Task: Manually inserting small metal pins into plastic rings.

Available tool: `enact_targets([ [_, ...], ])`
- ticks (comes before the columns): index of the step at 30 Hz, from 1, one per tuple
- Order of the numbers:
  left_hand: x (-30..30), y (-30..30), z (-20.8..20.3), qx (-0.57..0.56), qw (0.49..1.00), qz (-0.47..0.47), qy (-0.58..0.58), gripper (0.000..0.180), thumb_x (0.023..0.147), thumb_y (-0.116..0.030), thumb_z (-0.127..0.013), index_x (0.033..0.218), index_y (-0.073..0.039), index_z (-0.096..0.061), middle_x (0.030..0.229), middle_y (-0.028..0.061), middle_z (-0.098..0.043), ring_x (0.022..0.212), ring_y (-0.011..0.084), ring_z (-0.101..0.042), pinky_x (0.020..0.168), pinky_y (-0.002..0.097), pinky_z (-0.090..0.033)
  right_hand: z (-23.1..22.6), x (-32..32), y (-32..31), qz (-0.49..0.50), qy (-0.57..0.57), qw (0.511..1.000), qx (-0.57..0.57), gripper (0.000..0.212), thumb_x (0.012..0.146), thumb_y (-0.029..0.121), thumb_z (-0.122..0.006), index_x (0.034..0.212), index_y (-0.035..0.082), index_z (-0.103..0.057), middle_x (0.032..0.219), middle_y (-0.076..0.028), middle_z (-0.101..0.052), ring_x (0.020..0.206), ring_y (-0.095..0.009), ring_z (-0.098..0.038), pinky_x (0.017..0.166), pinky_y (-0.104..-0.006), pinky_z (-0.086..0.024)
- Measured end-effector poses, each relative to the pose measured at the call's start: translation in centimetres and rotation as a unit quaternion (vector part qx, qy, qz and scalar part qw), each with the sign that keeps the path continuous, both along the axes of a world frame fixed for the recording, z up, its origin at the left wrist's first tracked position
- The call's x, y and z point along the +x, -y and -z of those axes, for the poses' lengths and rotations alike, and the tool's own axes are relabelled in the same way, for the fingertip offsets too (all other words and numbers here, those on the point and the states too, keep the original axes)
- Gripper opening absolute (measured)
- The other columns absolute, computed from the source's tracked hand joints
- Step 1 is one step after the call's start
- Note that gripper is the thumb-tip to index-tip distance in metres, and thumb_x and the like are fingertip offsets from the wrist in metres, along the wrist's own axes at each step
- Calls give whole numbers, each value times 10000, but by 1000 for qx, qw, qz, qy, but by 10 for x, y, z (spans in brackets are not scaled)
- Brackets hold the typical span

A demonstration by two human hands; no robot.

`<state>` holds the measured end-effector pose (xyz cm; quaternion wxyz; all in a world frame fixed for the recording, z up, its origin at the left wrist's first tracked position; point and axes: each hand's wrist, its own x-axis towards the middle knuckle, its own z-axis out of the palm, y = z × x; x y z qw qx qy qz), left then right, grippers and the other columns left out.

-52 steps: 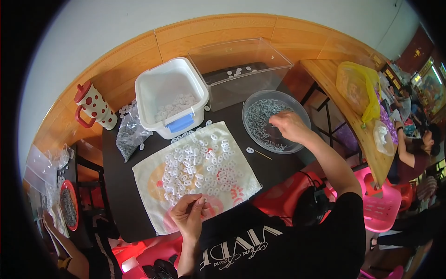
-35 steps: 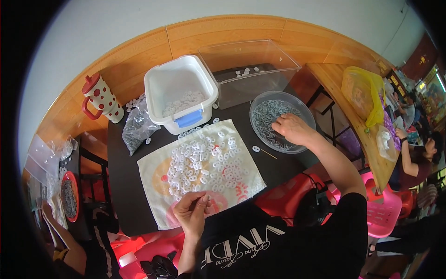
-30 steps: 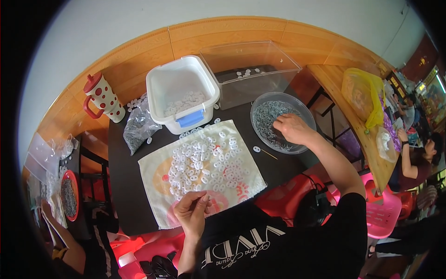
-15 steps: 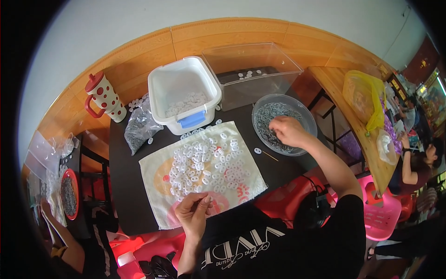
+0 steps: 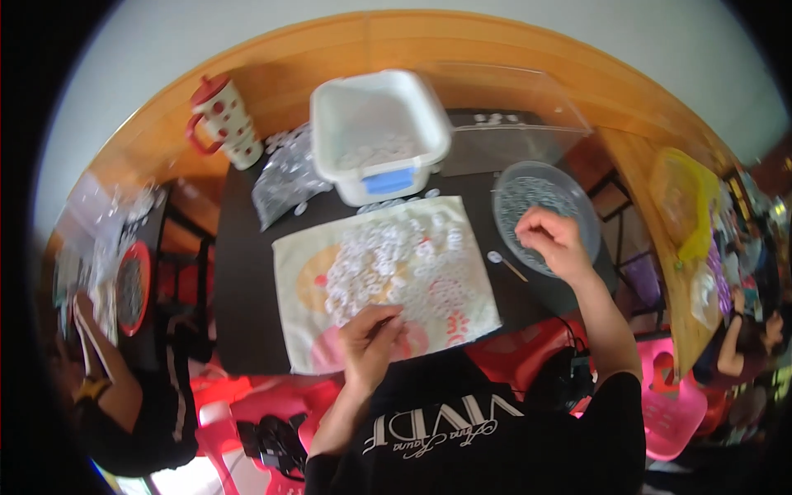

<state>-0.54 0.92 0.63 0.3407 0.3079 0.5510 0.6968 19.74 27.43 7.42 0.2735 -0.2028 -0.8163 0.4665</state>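
Observation:
My left hand (image 5: 373, 340) is over the near edge of a pale printed cloth (image 5: 290, 268), its thumb and fingers pinched together. Whatever sits in that pinch is too small and blurred to name. Heaped on the cloth are many small white oval pieces (image 5: 371, 260), apparently plastic with two holes. My right hand (image 5: 559, 246) hovers over a clear round bowl (image 5: 588, 210) with small grey metal pieces (image 5: 532, 191) in it. Its fingers are curled to a pinch, and what they hold cannot be made out. Beside the bowl lie one white oval piece (image 5: 494, 256) and a thin stick (image 5: 516, 271).
Behind the cloth stands a white tub (image 5: 324, 124) with a blue latch, next to a clear box (image 5: 569, 124). A bag of grey pieces (image 5: 285, 188) and a spotted mug (image 5: 231, 124) are at the left. Another person's arm (image 5: 107, 351) is near a red tray (image 5: 142, 285).
The whole view has shifted, so the table's things appear farther right. My right hand has lifted slightly from the metal pieces. My left hand stays pinched near the cloth's front edge.

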Motion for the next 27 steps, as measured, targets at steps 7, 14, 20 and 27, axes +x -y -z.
enact_targets([
  [7,7,0,-5,17,998,16,51,253,902,112,-587,1134,40,-658,932,82,-656,777,131,-660,643,238,-532,26,-70,101,-170,-64,983,22,83,860,-81,-610,928,-40,-633,878,-111,-625,773,-213,-609,692,-298,-476],
  [14,6,6,-8,22,999,9,43,335,912,106,-585,1235,22,-616,987,75,-660,803,132,-667,651,241,-544,26,-91,113,-203,-61,973,91,66,877,-47,-614,940,-25,-610,861,-120,-608,745,-259,-592,661,-320,-469],
  [20,5,9,-7,17,998,11,54,326,911,110,-587,1222,20,-620,991,68,-654,802,125,-665,642,233,-542,19,-93,113,-202,-35,974,95,42,880,-26,-616,918,-16,-602,832,-126,-596,729,-280,-584,634,-342,-461],
  [27,5,12,-6,28,999,5,45,319,906,113,-592,1211,23,-622,978,63,-654,796,121,-666,627,224,-540,14,-97,114,-231,-16,962,146,64,843,-14,-614,895,0,-580,794,-134,-559,720,-337,-584,614,-412,-451],
])
